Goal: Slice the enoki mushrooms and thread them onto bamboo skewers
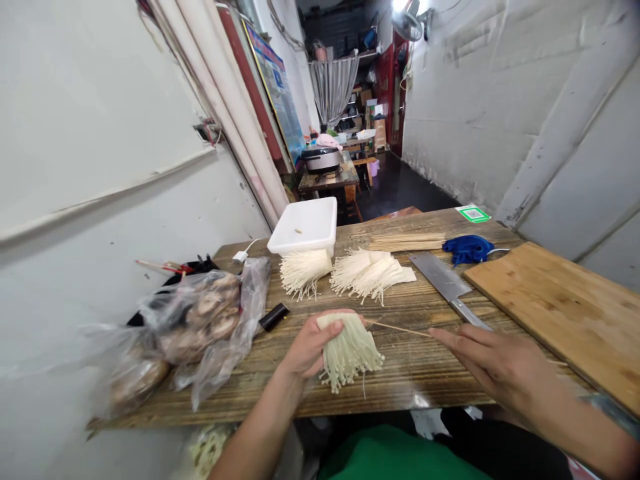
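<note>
My left hand (313, 343) grips a fan of enoki mushrooms (350, 353), its thumb across the cut end and the thin caps hanging toward me. Pinched in the fingers of my right hand (490, 353) is a thin wooden skewer (397, 327). The skewer's far end reaches the upper right edge of the held bunch; whether it has entered cannot be seen. Beyond my hands, more enoki lies on the wooden table: one bunch (305, 270) at left and a spread pile (370, 273) beside it. A bundle of skewers (407, 241) rests farther back.
A cleaver (440, 277) lies beyond my right hand, near a cutting board (565, 307) and a blue cloth (467, 249). Plastic bags of brown mushrooms (205, 320) fill the left side. A white plastic box (305, 225) stands at the back, and a black cylinder (274, 317) lies nearby.
</note>
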The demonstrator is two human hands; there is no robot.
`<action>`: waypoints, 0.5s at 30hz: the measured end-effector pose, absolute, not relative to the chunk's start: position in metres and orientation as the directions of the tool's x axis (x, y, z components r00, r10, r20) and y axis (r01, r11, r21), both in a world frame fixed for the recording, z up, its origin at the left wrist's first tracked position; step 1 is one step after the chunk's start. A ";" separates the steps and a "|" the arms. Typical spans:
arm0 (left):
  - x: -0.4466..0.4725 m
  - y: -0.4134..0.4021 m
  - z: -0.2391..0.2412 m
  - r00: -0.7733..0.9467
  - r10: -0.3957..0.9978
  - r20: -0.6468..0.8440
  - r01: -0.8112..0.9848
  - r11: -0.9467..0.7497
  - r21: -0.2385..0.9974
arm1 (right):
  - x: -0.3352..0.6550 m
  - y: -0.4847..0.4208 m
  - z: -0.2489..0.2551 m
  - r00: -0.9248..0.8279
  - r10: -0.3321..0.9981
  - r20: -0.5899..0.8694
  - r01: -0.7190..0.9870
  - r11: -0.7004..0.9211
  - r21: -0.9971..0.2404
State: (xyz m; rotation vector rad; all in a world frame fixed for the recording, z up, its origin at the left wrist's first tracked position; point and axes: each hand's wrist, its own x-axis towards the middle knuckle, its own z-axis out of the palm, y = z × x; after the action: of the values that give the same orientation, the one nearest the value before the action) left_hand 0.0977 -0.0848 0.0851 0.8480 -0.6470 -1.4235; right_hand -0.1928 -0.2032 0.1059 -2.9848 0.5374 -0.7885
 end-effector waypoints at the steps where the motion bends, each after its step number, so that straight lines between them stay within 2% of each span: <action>1: 0.097 -0.085 0.086 0.069 -0.993 -0.099 0.574 -0.042 0.818 | -0.193 -0.203 0.105 0.816 -0.328 0.476 -0.323 -0.942 -0.094; 15: 0.096 -0.089 0.084 0.069 -0.992 -0.110 0.574 -0.050 0.817 | -0.196 -0.206 0.102 0.804 -0.313 0.506 -0.342 -0.939 -0.038</action>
State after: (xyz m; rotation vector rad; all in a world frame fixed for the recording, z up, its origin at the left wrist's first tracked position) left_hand 0.0955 -0.0892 0.0841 0.8524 -0.6425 -1.4245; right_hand -0.1957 -0.2055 0.1024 -3.0359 0.5515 -0.8358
